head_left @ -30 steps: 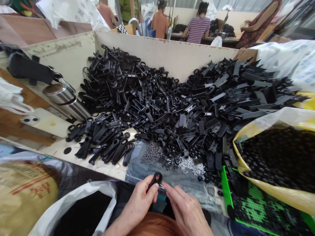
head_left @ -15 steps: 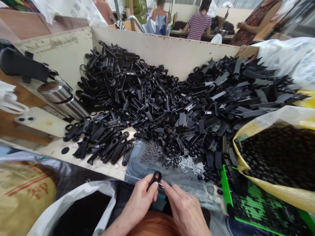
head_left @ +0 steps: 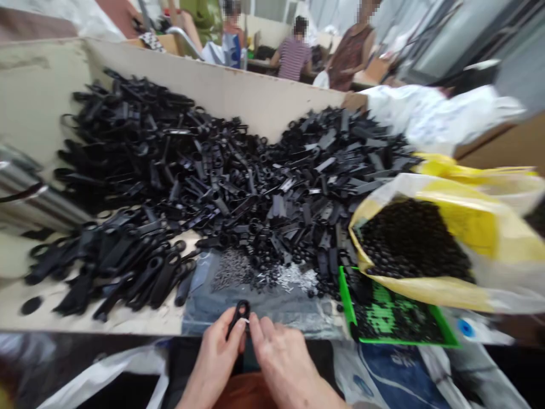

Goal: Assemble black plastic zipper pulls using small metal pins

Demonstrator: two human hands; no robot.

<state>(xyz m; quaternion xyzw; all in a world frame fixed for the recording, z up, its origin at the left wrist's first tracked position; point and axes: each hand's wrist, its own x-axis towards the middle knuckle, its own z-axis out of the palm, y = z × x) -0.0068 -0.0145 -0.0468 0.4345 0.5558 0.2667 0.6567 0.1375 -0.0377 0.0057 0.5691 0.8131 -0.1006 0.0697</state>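
My left hand is closed on a black plastic piece with a ring-shaped end, held up near the table's front edge. My right hand meets it from the right, fingertips pinched together against the piece. A small pale glint shows between the hands; it looks like a metal pin, but blur hides which fingers grip it. Just beyond the hands, grey screws and shiny silver pins lie in small heaps on a grey plastic sheet.
Large heaps of black plastic parts fill the walled table. Longer black pieces lie front left, near a steel flask. On the right are a yellow-white sack of black beads and a green tray. Several people stand beyond.
My view has swung to the right, so the things on the table appear farther left. Both hands stay together at the black piece, the right fingers pressed close to it.
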